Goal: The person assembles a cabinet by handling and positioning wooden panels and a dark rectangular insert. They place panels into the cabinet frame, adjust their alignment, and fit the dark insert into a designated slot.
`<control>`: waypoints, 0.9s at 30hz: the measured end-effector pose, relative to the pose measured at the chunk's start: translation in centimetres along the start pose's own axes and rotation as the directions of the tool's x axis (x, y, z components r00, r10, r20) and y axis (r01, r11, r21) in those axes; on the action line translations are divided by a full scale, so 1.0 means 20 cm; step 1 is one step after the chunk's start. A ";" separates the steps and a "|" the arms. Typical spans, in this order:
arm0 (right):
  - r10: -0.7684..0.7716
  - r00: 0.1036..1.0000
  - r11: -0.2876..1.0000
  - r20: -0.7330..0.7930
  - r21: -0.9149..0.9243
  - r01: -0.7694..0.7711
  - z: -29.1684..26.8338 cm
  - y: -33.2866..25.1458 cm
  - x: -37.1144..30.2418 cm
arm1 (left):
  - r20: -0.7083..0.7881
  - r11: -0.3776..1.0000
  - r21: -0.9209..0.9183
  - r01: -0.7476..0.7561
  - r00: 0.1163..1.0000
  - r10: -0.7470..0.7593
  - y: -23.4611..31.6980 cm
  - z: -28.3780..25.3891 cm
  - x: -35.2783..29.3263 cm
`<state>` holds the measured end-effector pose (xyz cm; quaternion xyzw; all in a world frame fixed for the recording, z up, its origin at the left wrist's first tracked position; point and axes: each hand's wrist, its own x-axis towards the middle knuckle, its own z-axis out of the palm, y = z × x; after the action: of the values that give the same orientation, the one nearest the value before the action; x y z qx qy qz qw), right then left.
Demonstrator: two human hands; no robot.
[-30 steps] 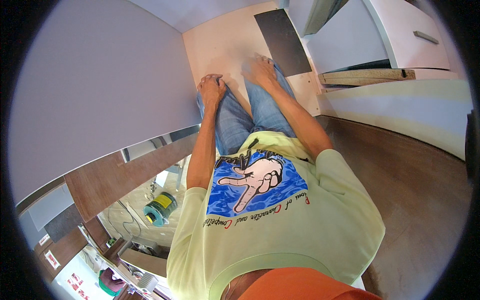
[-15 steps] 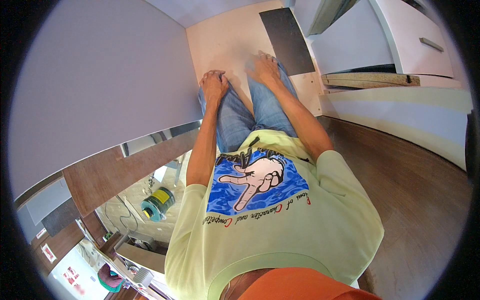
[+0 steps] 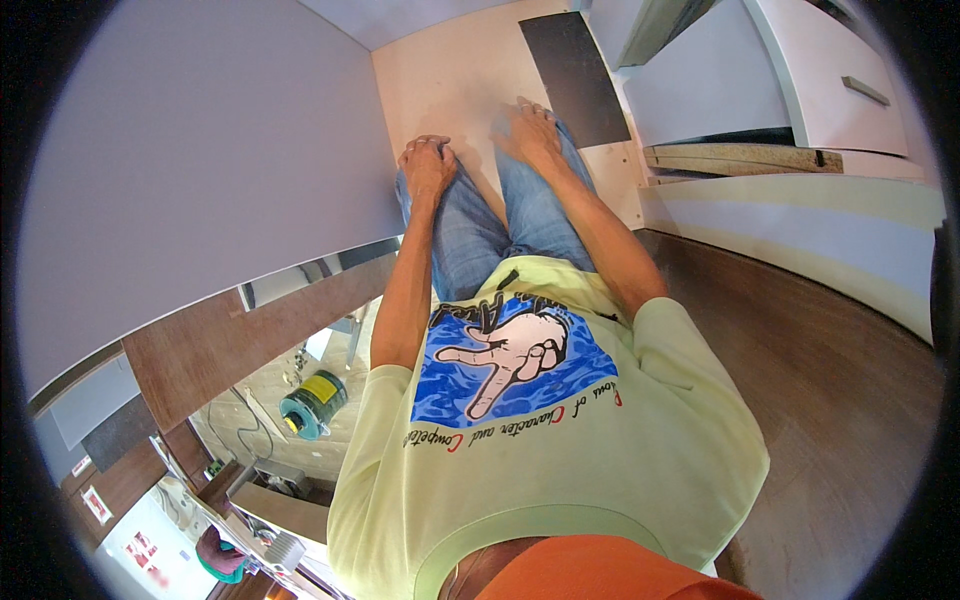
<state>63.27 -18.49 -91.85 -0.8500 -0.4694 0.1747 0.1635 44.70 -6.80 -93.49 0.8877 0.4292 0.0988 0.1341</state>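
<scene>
My left hand (image 3: pixel 428 168) rests on my left knee, palm down, with its fingers draped over the front of the blue jeans (image 3: pixel 468 235). On the other knee lies my right hand (image 3: pixel 530 136), its fingers spread a little and bent over the edge. Both are open, and I see nothing held in either. The fingertips are partly hidden past the knees. Beyond them is a pale beige panel (image 3: pixel 430 75) with a black rectangular patch (image 3: pixel 575 80) on its right part.
A tall grey-lilac panel (image 3: pixel 220 170) stands close on my left. At right are a white drawer front (image 3: pixel 830 75) with a metal handle and chipboard edges (image 3: pixel 740 158). Brown wood (image 3: pixel 820 330) lies below it. A teal container with a yellow label (image 3: pixel 314 404) sits on the floor at lower left.
</scene>
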 end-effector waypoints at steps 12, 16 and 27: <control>-0.050 0.996 0.998 -0.067 -0.038 0.048 0.02 0.00 0.01 | 0.025 1.000 0.004 0.027 0.999 -0.027 -0.01 0.00 0.00; -0.050 0.996 0.997 -0.080 -0.057 0.046 0.03 0.00 0.01 | 0.000 1.000 0.009 -0.002 1.000 0.002 0.01 -0.02 0.00; -0.007 0.999 0.999 -0.032 -0.044 0.005 0.04 0.00 0.02 | -0.014 1.000 -0.009 0.003 1.000 -0.003 0.02 -0.03 -0.01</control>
<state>63.14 -18.10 -92.54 -0.8547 -0.4729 0.1501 0.1529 44.73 -7.06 -92.87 0.8857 0.4312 0.1067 0.1352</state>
